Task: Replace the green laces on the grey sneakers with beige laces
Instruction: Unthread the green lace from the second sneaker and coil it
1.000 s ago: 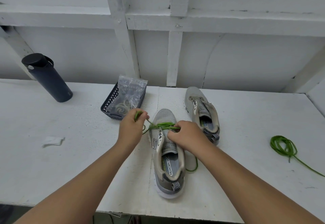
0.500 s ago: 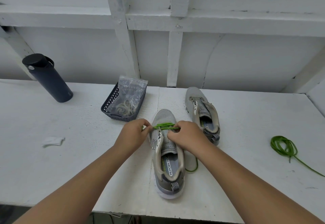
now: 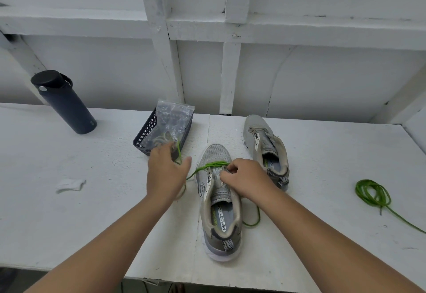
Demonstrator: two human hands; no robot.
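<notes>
The near grey mesh sneaker [image 3: 217, 200] sits under the right hand [image 3: 246, 177], heel toward the person. That hand pinches the shoe's edge by the top holes to keep it steady. The left hand [image 3: 167, 173] grips the thin green lace [image 3: 212, 165] and has just swung out to the left, away from the shoe, so more lace has slid free. Only the toe-end holes still hold it, so this shoe looks nearly unlaced.

Past the right hand stands the second grey sneaker [image 3: 265, 147], already bare. Past the left hand, a dark plastic basket [image 3: 144, 137] holds a clear bag [image 3: 174, 120] with what look like the beige laces. Far right of the right hand lies a loose green lace coil [image 3: 372, 192]. A dark bottle [image 3: 64, 104] stands far left on the white wooden table [image 3: 69, 223], with a white plank wall [image 3: 322, 74] behind.
</notes>
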